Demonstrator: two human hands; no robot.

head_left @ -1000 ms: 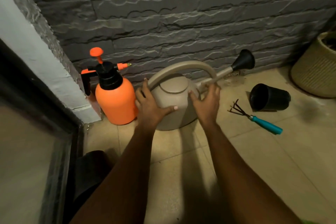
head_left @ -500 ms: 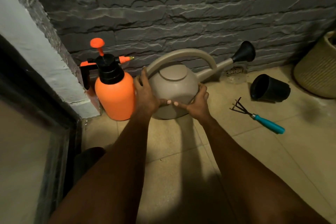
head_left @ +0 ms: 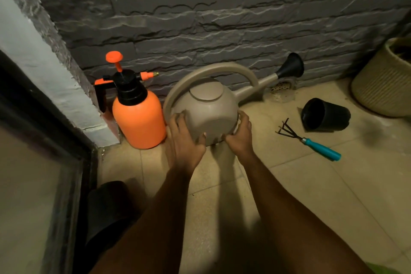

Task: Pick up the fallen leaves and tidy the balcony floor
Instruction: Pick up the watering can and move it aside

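A beige watering can (head_left: 208, 109) with an arched handle and a black rose on its spout stands on the tiled floor against the dark stone wall. My left hand (head_left: 183, 140) grips its lower left side, thumb laid across the front. My right hand (head_left: 240, 134) grips its lower right side, fingers wrapped round the body. An orange pressure sprayer (head_left: 139, 118) stands upright just left of the can, nearly touching it. No leaves are visible on the floor.
A small black hand rake with a teal handle (head_left: 311, 142) lies on the tiles at right. Behind it a black plastic pot (head_left: 324, 117) lies on its side. A ribbed beige planter (head_left: 384, 87) stands at far right. A dark door frame (head_left: 73, 162) runs along the left.
Both hands slid down from the can's upper sides to its lower body. The can has shifted back toward the wall, closer to the sprayer.
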